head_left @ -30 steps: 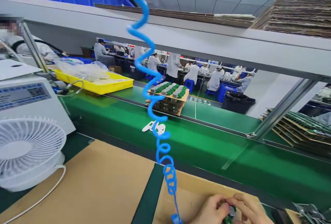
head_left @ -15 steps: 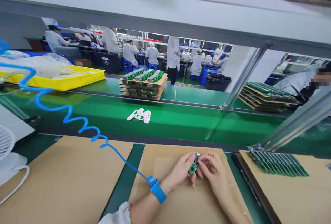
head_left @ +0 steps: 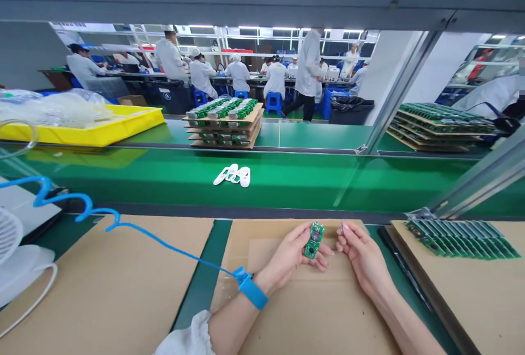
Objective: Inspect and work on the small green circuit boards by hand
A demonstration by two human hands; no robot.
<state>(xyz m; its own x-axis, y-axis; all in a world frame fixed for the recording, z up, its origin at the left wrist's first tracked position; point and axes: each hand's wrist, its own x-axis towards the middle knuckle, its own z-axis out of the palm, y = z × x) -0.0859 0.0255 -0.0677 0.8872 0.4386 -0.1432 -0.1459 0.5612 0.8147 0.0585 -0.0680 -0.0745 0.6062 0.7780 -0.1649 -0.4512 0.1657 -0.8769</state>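
My left hand (head_left: pixel 293 254) holds a small green circuit board (head_left: pixel 313 239) upright between thumb and fingers, above a brown cardboard sheet (head_left: pixel 311 311). A blue wrist strap (head_left: pixel 251 291) with a coiled blue cord (head_left: pixel 102 218) is on that wrist. My right hand (head_left: pixel 361 254) is just right of the board, apart from it, with fingertips pinched on something tiny I cannot make out.
A row of green boards (head_left: pixel 459 232) lies on cardboard at the right. A white fan (head_left: pixel 16 256) stands at the left. Beyond runs a green conveyor belt (head_left: pixel 287 180) with white plastic parts (head_left: pixel 233 175), a stack of board trays (head_left: pixel 223 125) and a yellow tray (head_left: pixel 94 131). Workers sit further back.
The view has tilted down and settled. My hands, which were together on the board, have parted: the left keeps the board, the right has drawn off to the right.
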